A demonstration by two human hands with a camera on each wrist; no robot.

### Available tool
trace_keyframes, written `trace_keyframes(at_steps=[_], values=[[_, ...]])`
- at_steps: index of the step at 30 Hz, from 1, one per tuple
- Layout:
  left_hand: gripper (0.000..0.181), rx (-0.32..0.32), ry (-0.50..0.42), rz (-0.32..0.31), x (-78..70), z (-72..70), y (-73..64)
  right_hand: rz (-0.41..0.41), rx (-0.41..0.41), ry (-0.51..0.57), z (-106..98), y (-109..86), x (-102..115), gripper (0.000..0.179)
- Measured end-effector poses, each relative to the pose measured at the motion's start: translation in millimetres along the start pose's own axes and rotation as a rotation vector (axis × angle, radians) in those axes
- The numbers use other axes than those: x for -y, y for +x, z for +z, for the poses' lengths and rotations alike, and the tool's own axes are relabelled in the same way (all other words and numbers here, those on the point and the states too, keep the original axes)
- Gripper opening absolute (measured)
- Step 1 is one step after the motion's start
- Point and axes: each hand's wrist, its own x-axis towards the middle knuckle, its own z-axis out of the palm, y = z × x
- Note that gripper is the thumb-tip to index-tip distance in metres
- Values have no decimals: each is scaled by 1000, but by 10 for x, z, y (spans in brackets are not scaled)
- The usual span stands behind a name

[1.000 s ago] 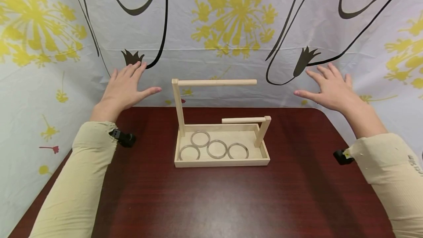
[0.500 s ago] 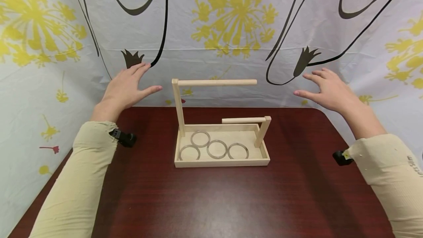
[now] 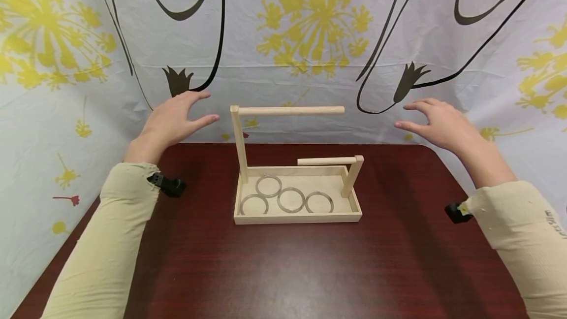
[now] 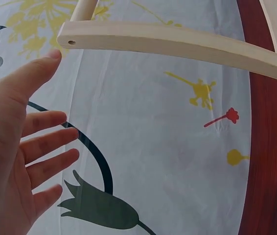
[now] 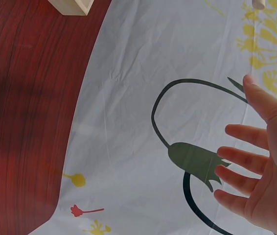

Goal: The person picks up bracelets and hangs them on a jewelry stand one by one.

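Four thin rings [image 3: 304,203] lie in the wooden tray [image 3: 298,219], which has two peg arms and sits on the dark red table [image 3: 292,270]. Your left hand [image 3: 166,119] and right hand [image 3: 443,124] hover empty on either side, thumbs wide of the fingers.

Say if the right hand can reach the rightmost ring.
Probably yes: the right hand is empty and nothing lies on the rightmost ring. The short post and peg may hinder a direct path, but the way over the tray's front wall looks free.
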Motion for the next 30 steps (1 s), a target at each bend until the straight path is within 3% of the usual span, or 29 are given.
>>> trace_keyframes(at_steps=[30], values=[[45,-83,-208,161,-163,123,33,-66,-10,82,89,-38,171,57]])
